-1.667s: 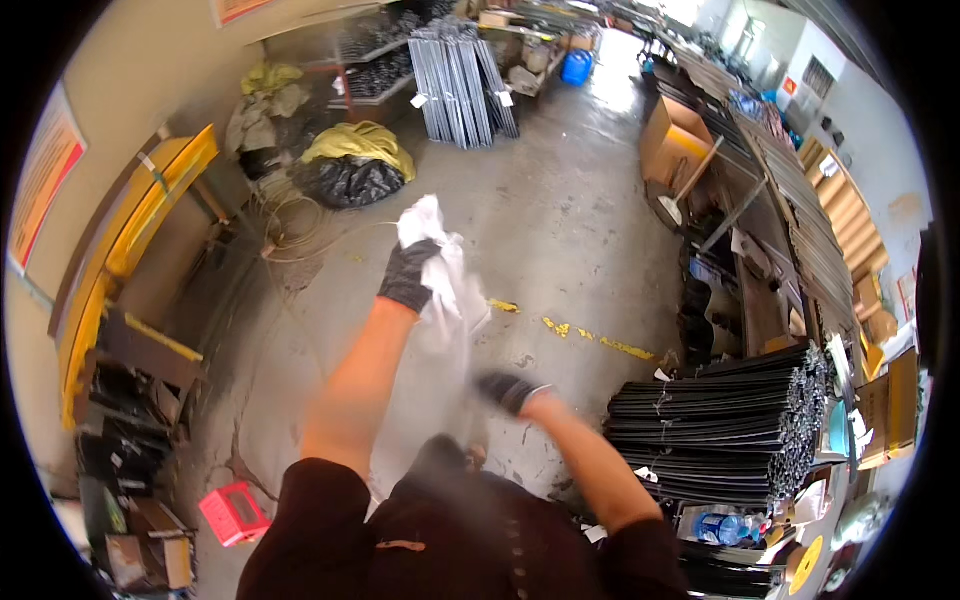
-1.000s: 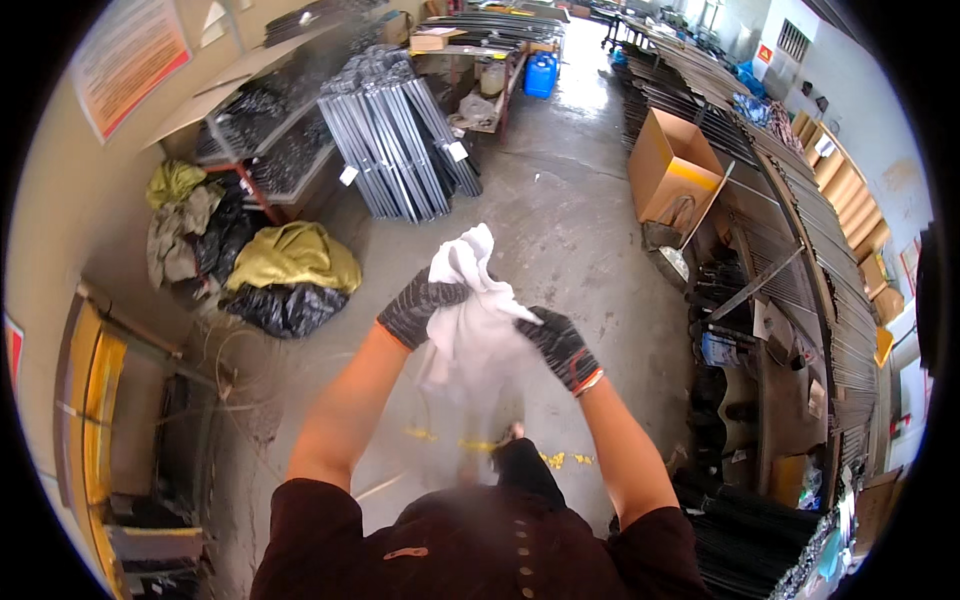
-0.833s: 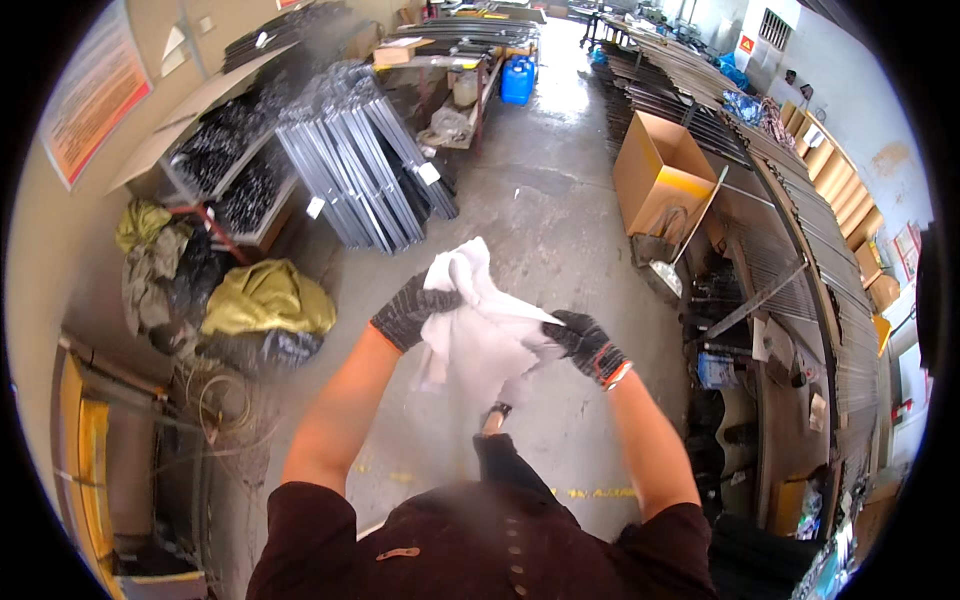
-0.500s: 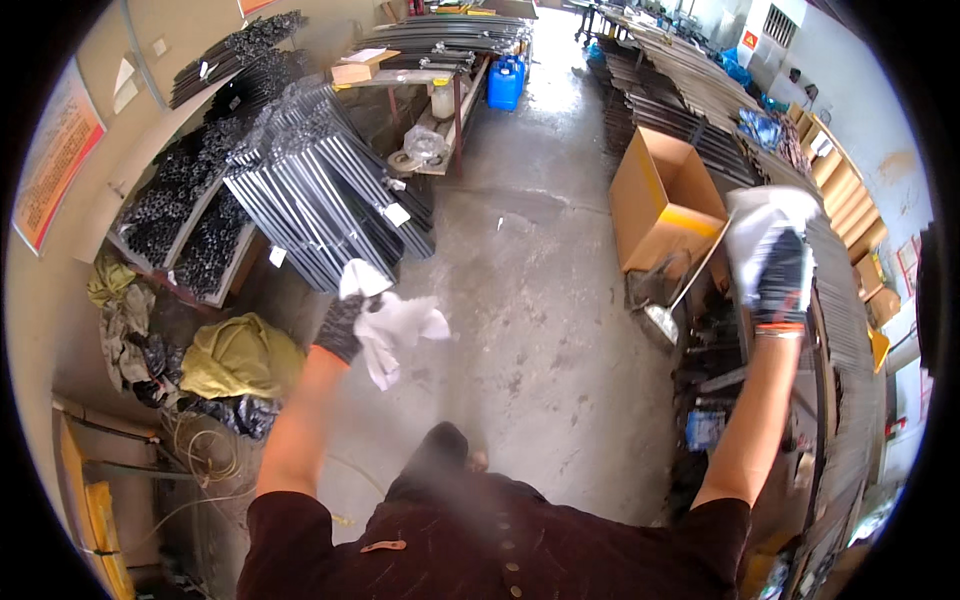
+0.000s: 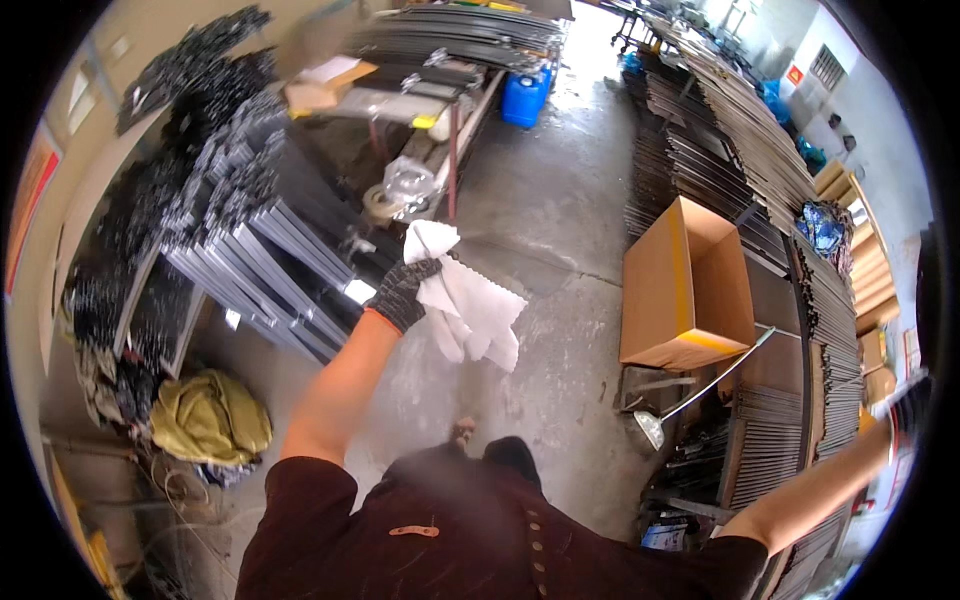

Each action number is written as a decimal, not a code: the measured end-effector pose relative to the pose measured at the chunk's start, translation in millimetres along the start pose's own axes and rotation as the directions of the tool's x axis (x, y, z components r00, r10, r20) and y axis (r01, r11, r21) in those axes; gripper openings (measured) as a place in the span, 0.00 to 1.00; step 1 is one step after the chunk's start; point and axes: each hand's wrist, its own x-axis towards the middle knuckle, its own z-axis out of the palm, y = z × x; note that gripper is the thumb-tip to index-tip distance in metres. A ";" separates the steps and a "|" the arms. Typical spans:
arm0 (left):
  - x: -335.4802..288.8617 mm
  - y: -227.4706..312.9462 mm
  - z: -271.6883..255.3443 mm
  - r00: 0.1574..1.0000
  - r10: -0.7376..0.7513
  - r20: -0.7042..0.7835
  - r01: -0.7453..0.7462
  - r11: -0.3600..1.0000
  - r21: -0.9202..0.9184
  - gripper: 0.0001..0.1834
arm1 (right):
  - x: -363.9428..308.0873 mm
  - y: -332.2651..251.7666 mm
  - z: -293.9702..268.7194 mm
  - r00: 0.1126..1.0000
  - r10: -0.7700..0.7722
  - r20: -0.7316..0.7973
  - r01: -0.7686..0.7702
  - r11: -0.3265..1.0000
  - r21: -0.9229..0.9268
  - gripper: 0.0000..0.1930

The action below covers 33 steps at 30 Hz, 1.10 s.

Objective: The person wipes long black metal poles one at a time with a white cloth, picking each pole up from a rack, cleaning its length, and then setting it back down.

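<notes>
Cloth partly behind left grip

An open cardboard box with yellow tape stands on the grey floor, beside long rows of thin dark bars that run along the right. A metal scoop with a long pale handle sits near the box. On the left, a bundle of grey metal bars leans at a slant, with an olive sack near it. Further back, a table carries more bars; a clear plastic bag lies below its top, and a blue jug stands beside it.
</notes>
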 end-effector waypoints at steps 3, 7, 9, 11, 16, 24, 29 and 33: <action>119.4 -7.7 9.4 0.995 0.058 -0.086 -0.060 0.998 -0.015 0.13 | -7.0 30.7 49.2 0.988 0.153 -0.023 -0.153 0.988 -0.018 0.13; 358.0 -91.8 34.3 0.982 -0.187 0.021 0.188 0.982 -0.023 0.09 | -21.1 -27.0 240.8 0.963 0.155 0.219 -0.217 0.928 0.301 0.12; 469.1 -137.7 145.8 0.992 -0.095 -0.085 0.116 0.945 0.304 0.07 | -27.5 -110.9 374.0 0.879 -0.015 0.477 -0.256 0.829 0.497 0.12; 558.7 -103.8 225.9 0.968 0.233 -0.094 -0.121 0.760 0.638 0.11 | -31.8 -246.9 481.3 0.634 -0.453 0.627 -0.152 0.721 0.676 0.12; 696.5 15.0 276.7 0.852 0.344 0.396 -0.485 0.804 0.345 0.04 | 57.5 -303.8 596.2 0.392 -0.635 0.666 -0.249 0.624 0.741 0.12; 898.1 75.1 293.4 0.979 0.017 0.202 -0.024 0.999 0.034 0.13 | 386.1 -346.5 760.7 0.674 -0.632 0.383 0.060 0.564 0.824 0.09; 1136.0 36.6 253.8 0.973 -0.049 0.224 0.067 0.995 -0.072 0.06 | 519.3 -369.7 904.2 0.687 -0.134 0.714 -0.699 -0.389 0.600 0.11; 1277.4 14.7 303.9 0.978 -0.080 0.195 0.079 0.997 0.014 0.07 | 626.5 -398.6 922.0 0.612 0.087 0.786 -0.786 -0.037 0.617 0.09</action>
